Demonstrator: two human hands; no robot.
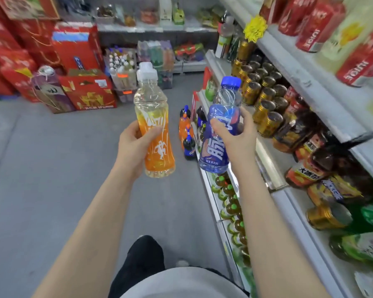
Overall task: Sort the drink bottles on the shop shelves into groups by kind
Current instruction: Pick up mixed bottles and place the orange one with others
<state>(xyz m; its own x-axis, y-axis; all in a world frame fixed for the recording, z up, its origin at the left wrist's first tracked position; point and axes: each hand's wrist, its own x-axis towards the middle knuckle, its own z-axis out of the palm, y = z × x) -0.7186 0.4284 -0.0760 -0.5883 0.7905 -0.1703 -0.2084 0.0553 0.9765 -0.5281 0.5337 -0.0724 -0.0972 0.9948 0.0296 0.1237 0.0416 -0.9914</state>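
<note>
My left hand [136,145] grips an orange-labelled bottle [154,123] of pale yellow drink with a clear cap, held upright over the aisle floor. My right hand [235,134] grips a blue-labelled bottle [219,130] with a blue cap, upright beside the shelf edge. The two bottles are side by side, a small gap apart. To the right, the shop shelves [274,160] carry gold cans [265,104], brown tea bottles [306,168] and green bottles [362,246]. The lowest shelf holds green-capped bottles [230,203].
Several orange and dark soda bottles [187,134] stand on the grey floor by the shelf foot. Red gift boxes [88,91] are stacked at the far left. Shrink-wrapped drink packs [138,67] sit at the aisle end. Red cans [317,24] fill the top shelf.
</note>
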